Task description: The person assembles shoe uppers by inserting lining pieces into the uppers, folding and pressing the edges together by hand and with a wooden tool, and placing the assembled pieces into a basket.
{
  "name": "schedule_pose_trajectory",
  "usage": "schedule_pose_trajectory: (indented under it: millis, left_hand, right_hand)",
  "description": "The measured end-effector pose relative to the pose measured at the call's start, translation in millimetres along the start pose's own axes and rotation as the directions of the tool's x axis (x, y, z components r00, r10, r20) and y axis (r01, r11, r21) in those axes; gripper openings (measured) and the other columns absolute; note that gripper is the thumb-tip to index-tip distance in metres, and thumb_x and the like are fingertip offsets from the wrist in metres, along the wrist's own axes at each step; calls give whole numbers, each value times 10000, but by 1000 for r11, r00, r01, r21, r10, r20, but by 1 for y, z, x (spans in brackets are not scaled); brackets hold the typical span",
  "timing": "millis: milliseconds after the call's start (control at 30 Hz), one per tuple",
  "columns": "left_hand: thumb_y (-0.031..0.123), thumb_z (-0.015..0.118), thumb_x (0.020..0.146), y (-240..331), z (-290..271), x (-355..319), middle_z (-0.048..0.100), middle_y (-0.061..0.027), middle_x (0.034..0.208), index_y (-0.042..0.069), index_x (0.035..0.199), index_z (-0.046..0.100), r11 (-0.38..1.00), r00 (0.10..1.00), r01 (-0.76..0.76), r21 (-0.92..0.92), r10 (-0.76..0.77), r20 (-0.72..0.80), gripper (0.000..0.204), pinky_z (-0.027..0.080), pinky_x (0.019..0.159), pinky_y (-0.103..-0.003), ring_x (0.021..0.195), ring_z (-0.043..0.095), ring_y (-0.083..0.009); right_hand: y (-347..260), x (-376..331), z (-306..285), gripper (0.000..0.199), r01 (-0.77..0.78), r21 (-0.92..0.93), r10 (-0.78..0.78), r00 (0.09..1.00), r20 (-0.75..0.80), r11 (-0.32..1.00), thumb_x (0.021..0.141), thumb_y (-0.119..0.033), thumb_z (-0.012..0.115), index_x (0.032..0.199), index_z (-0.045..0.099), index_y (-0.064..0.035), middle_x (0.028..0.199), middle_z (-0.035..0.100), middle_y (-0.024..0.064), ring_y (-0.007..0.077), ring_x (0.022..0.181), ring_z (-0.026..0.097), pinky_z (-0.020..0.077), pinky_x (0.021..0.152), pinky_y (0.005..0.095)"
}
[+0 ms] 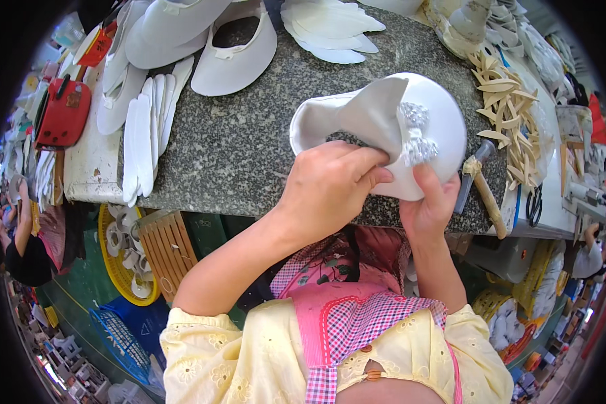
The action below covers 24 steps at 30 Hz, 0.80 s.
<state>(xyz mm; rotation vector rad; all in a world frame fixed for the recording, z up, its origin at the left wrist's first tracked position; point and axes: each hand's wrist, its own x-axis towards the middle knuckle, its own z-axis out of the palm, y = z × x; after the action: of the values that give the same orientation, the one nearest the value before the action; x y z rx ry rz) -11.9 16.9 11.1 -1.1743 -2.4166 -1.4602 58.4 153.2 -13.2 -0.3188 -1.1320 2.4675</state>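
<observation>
A white shoe upper (444,114) with a glittery silver bow (419,151) on its front sits over the near part of the speckled stone worktop (236,148). Its toe points right, and its open heel end lies to the left. My left hand (333,182) is closed on the near edge of its opening, thumb against the fingers. With its thumb on top beside the bow and its fingers underneath, my right hand (432,200) grips the toe's near edge. The left fingertips are partly hidden inside the opening.
A hammer (483,192) lies right of my right hand, beside tan leaf-shaped pieces (508,114) and black scissors (534,205). At left are white insoles (141,145), white uppers (239,67) and a red case (66,113). White sole-shaped pieces (330,30) lie at the back. Below stands a yellow basket (108,259).
</observation>
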Motion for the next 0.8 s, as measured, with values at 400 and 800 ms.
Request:
schedule_pose_trajectory:
  millis: [400, 800]
  left_hand:
    - [137, 686, 634, -4, -12, -7, 574, -62, 687, 36, 821, 604, 981, 981, -193, -26, 193, -13, 228, 443, 614, -328, 662, 561, -242]
    - [106, 610, 687, -19, -20, 16, 580, -95, 752, 20, 766, 593, 996, 801, 34, -87, 25, 598, 118, 424, 684, -375, 794, 556, -248]
  right_hand:
    - [-22, 13, -10, 416, -157, -190, 180, 978, 109, 969, 715, -50, 604, 1090, 457, 52, 1009, 566, 129, 199, 898, 576, 452, 826, 323]
    - [1, 12, -27, 502, 16, -11, -11, 943, 332, 1000, 696, -37, 553, 1170, 401, 27, 1080, 522, 140, 258, 996, 530, 409, 891, 390]
